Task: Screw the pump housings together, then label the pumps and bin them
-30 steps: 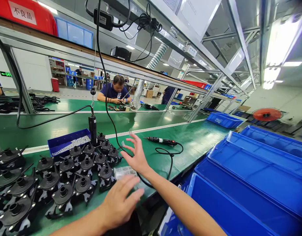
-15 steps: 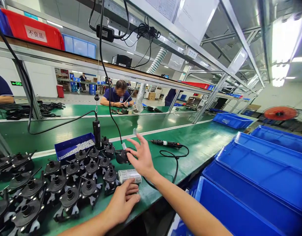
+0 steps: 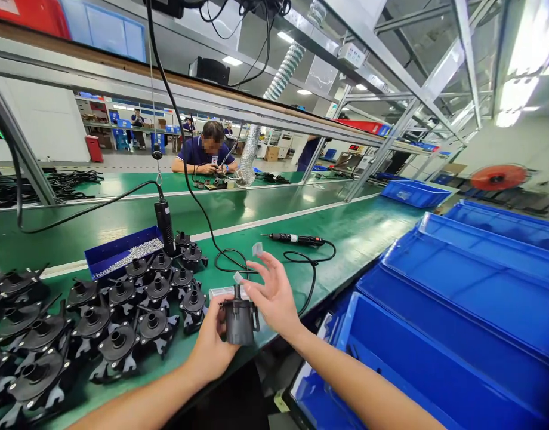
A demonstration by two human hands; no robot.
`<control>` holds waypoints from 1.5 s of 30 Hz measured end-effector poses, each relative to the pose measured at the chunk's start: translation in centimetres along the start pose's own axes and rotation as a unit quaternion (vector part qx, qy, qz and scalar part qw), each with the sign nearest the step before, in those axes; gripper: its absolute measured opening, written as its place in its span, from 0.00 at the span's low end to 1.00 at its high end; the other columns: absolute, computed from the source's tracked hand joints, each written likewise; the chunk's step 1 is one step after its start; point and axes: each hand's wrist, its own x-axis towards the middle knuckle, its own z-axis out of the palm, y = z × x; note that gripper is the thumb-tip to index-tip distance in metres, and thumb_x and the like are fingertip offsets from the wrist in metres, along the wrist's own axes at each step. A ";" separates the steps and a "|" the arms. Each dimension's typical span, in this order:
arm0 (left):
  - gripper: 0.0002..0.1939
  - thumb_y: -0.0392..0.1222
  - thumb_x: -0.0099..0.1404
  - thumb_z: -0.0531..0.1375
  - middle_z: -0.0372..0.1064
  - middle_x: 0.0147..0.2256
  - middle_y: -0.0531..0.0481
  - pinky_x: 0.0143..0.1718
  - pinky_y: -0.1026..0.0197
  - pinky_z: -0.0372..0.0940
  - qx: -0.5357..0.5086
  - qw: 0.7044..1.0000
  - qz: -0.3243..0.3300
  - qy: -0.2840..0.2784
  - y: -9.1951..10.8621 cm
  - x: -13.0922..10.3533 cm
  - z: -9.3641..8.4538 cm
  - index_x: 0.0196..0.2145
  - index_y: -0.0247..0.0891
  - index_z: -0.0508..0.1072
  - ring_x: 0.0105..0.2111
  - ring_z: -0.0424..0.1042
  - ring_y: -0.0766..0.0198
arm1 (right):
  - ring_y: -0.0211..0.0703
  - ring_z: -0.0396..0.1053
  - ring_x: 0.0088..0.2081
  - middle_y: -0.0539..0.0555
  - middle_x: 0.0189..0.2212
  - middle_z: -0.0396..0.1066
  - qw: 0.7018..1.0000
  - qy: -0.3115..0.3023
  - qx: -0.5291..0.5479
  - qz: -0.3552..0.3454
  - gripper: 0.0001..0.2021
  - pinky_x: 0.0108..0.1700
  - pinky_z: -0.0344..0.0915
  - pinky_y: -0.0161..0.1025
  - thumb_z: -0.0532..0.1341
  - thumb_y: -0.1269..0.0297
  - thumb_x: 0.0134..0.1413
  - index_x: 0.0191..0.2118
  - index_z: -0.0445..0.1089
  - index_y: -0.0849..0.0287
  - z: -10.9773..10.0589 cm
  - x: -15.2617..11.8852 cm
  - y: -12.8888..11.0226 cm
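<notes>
While the left hand (image 3: 213, 343) gripped and apparently steadied a black plastic cylinder (image 3: 239, 325), the right hand (image 3: 278, 301), fingers apart, likely needed precision.

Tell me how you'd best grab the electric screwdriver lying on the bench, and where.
Probably around its thick black body, from above: the electric screwdriver lies flat on the green bench, its thin bit at one end and cable at the other.

The black part (image 3: 240, 322) partly hides the left hand (image 3: 215, 341)
</notes>
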 end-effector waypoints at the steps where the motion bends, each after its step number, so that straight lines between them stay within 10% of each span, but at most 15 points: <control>1: 0.33 0.35 0.63 0.66 0.67 0.59 0.44 0.52 0.63 0.72 0.015 1.000 -0.004 0.010 0.0 0.0 0.0 0.62 0.44 0.60 0.53 0.72 0.64 | 0.37 0.62 0.65 0.58 0.70 0.50 1.000 0.021 -0.014 -0.012 0.36 0.53 0.80 0.30 0.71 0.60 0.58 0.67 0.53 0.46 -0.3 -0.3 -0.4; 9: 0.28 0.36 0.62 0.66 0.70 0.56 0.46 0.48 0.64 0.71 0.069 0.997 -0.016 0.021 0.4 0.3 0.5 0.58 0.42 0.64 0.53 0.74 0.63 | 0.36 0.61 0.58 0.57 0.72 0.44 0.990 -0.109 0.009 0.093 0.41 0.41 0.74 0.23 0.68 0.62 0.60 0.72 0.47 0.36 -2.4 -3.9 -2.9; 21: 0.27 0.41 0.64 0.68 0.70 0.56 0.46 0.48 0.62 0.70 0.072 0.996 -0.040 0.023 0.9 0.3 0.7 0.58 0.43 0.64 0.53 0.75 0.62 | 0.36 0.61 0.61 0.51 0.72 0.44 0.990 -0.077 -0.051 0.107 0.42 0.46 0.79 0.29 0.68 0.65 0.61 0.71 0.46 0.27 -1.5 -5.5 -3.2; 39: 0.26 0.41 0.65 0.67 0.69 0.56 0.45 0.48 0.62 0.71 0.065 0.997 -0.032 0.019 0.8 0.3 0.6 0.58 0.42 0.64 0.53 0.75 0.61 | 0.35 0.65 0.61 0.57 0.69 0.47 0.978 -0.082 -0.185 -0.040 0.39 0.43 0.81 0.26 0.63 0.71 0.64 0.72 0.48 0.33 -1.2 -6.4 -2.8; 45: 0.27 0.40 0.64 0.66 0.69 0.57 0.45 0.52 0.60 0.73 0.072 0.997 -0.024 0.023 0.4 0.1 0.5 0.59 0.42 0.64 0.53 0.75 0.61 | 0.42 0.59 0.69 0.58 0.69 0.51 0.923 -0.049 -0.352 -0.147 0.44 0.69 0.74 0.47 0.69 0.66 0.59 0.75 0.46 0.43 -2.3 -5.8 -1.6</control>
